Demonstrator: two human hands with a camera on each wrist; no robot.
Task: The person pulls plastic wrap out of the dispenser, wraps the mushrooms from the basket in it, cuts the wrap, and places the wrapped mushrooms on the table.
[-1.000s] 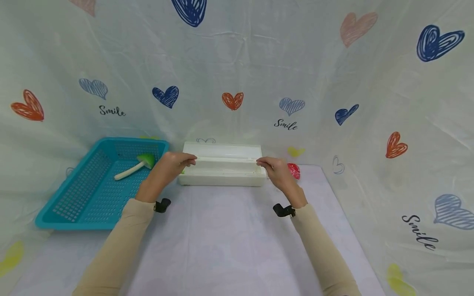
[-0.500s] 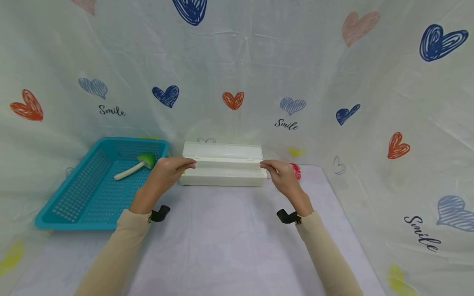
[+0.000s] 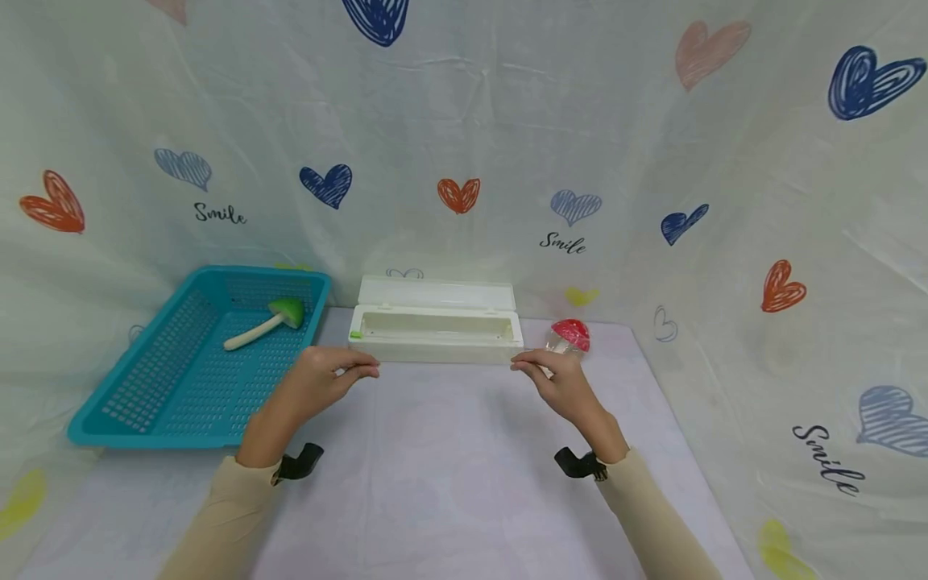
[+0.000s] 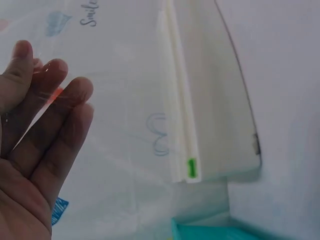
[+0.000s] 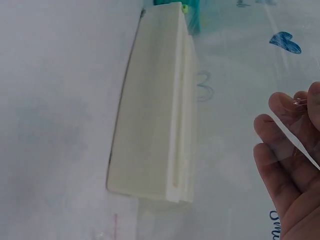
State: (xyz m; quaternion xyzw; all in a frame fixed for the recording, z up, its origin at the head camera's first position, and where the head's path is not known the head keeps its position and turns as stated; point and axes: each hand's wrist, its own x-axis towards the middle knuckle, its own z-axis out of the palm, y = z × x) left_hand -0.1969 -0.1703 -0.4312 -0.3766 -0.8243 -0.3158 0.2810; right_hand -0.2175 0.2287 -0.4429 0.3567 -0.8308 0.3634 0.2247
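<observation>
Both hands pinch the edge of a sheet of clear cling film (image 5: 272,156), its shine showing over the fingers in the wrist views. In the head view the film itself is too clear to trace. My left hand (image 3: 313,382) holds it between thumb and fingers, just right of the basket. Level with it, my right hand (image 3: 569,393) pinches the other end. Behind them stands a long white cling film dispenser (image 3: 435,352), its lid (image 3: 435,293) raised at the back. A small green piece (image 4: 192,168) sits at its left end.
A blue plastic basket (image 3: 145,441) on the left holds a green-capped mushroom (image 3: 287,312) with a white stem. Behind my right hand is a red-capped mushroom (image 3: 571,333). A heart-printed sheet (image 3: 464,121) hangs behind the white-covered table (image 3: 435,483).
Both hands have moved from over the dispenser toward the person, staying about as far apart. The dispenser's slot and the red-capped mushroom have come into fuller view.
</observation>
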